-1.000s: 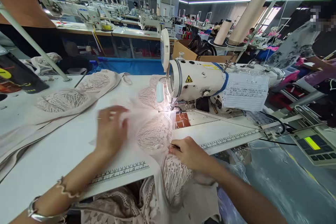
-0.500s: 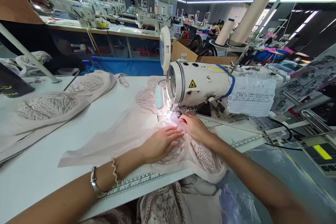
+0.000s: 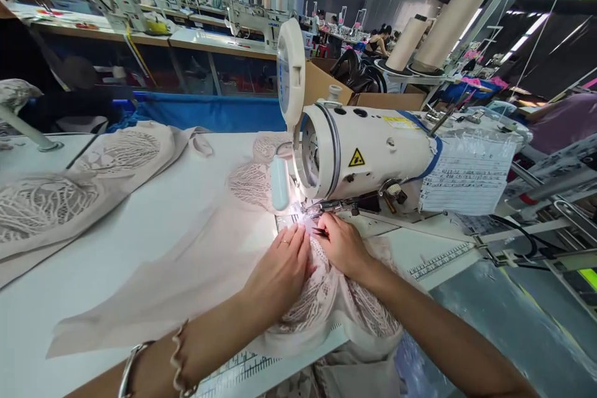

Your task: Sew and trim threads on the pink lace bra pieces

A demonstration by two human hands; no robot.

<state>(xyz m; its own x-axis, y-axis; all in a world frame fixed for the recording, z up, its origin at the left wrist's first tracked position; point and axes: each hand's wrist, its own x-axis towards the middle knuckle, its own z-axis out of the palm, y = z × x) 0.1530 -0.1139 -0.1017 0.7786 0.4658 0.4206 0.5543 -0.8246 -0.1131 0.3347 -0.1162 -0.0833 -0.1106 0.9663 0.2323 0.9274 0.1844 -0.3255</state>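
A pale pink fabric piece with lace panels (image 3: 196, 261) lies across the white table (image 3: 107, 249) and runs under the needle of the white sewing machine (image 3: 368, 149). My left hand (image 3: 280, 273) lies flat on the lace just in front of the needle, fingers stretched forward, a ring on one finger. My right hand (image 3: 345, 245) is beside it on the right, fingertips at the presser foot (image 3: 308, 219), pinching a small dark tool (image 3: 321, 231) over the fabric edge. The machine lamp lights this spot brightly.
More lace pieces (image 3: 69, 193) are piled at the table's left. A paper sheet (image 3: 466, 177) is taped on the machine arm. Thread cones (image 3: 448, 18) stand behind, with a cardboard box (image 3: 326, 84). Printed rulers (image 3: 438, 258) run along the table edge. Other sewing stations and workers fill the background.
Both hands have moved from spreading the fabric to the needle area. The fabric was pulled flat and slid under the presser foot. My view has moved closer to the machine.
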